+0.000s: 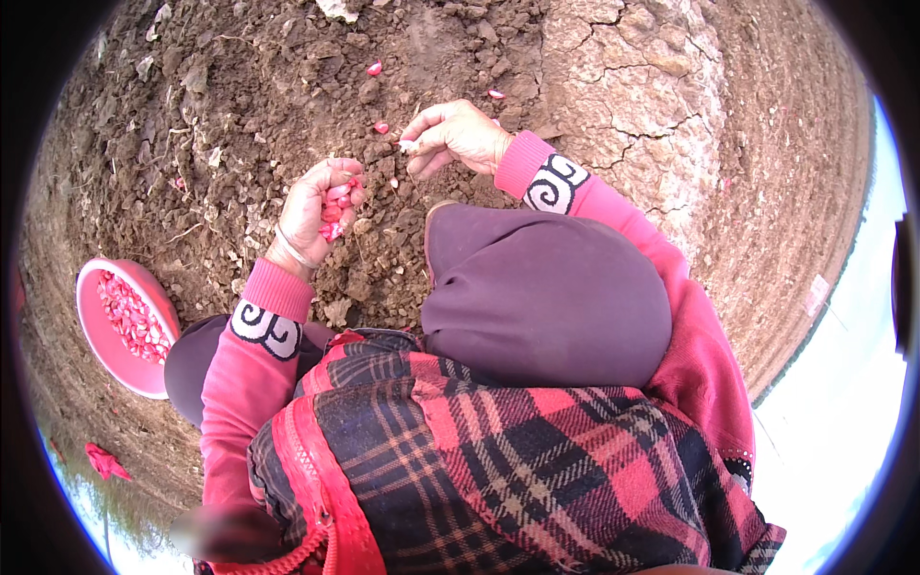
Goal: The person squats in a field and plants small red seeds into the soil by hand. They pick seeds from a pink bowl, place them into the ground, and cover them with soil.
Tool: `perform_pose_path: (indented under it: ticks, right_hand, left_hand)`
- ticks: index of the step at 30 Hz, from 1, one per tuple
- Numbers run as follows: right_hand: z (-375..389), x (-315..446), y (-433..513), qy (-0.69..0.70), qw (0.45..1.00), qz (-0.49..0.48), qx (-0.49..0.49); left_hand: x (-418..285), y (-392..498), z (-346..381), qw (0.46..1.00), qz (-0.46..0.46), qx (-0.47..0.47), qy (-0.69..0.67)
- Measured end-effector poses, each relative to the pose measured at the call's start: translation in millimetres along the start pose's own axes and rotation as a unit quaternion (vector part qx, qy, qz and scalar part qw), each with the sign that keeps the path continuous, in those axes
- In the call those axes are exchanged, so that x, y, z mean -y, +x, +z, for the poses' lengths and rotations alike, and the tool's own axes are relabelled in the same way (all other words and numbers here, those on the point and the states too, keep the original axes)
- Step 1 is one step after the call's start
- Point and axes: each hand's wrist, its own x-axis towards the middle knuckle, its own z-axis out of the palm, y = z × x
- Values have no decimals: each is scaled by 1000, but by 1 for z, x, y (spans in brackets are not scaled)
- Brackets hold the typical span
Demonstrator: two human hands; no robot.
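Note:
My left hand [316, 208], palm turned up and fingers curled, holds several pink-coated cloves [336, 203] that look like garlic. A white band circles that wrist. To its right, my right hand [454, 138] pinches one pale clove [407, 145] between thumb and fingertips, just above the loose brown soil [273, 93]. Single pink cloves lie apart on the ground near the right hand: one clove [381, 127] close to the fingertips, another clove [374, 67] farther off, and a third clove [496, 94] beyond the knuckles.
A pink plastic bowl [164, 296] stands tilted on the soil at left, with many pink cloves inside. My bent knee [546, 287] is close below the right hand. A strip of pale cracked earth [632, 93] runs along the right. Red cloth or plastic [106, 461] lies at lower left.

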Motion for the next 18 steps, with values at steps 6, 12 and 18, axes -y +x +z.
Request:
perform_pose_path:
  ticks: [6,12,18]
  right_hand:
    - [-66,29,29,-240,920,-175,-255]
    - [-101,38,53,-520,733,-207,-387]
    - [-110,33,69,-648,620,-212,-387]
  left_hand:
    - [-2,-1,0,1000,-1,0,-13]
    - [-5,0,-7,997,-10,37,-72]
    - [-11,1,-10,992,-37,52,-108]
